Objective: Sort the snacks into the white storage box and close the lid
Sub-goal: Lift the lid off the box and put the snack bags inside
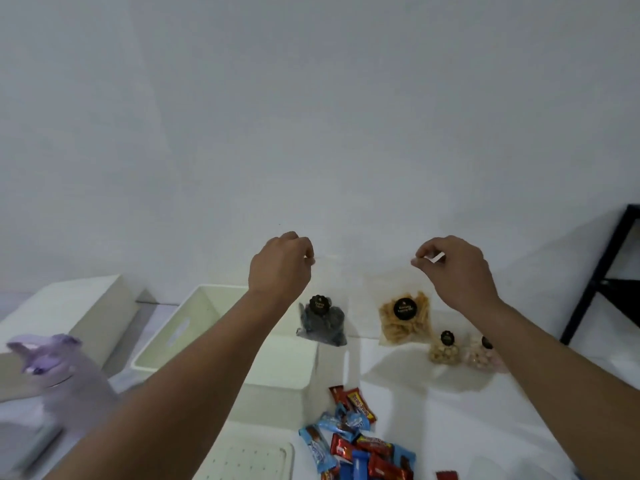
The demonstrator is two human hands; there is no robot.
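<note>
L hand [282, 263] & R hand [450, 263] are each pinching a clear snack bag's top edge above the white box [194, 327]: dark-snack bag [322, 323], chip bag [405, 318], prob light, floppy, crushable.

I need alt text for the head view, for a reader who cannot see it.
Two raised hands each pinch a clear snack bag by its top: the left hand a dark-snack bag above the open white storage box, the right hand a bag of yellow sticks.

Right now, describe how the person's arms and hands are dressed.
Both forearms are bare as far as the frame shows: no sleeves or gloves. The left hand and right hand show no rings, and no watch or band shows at either wrist.
</note>
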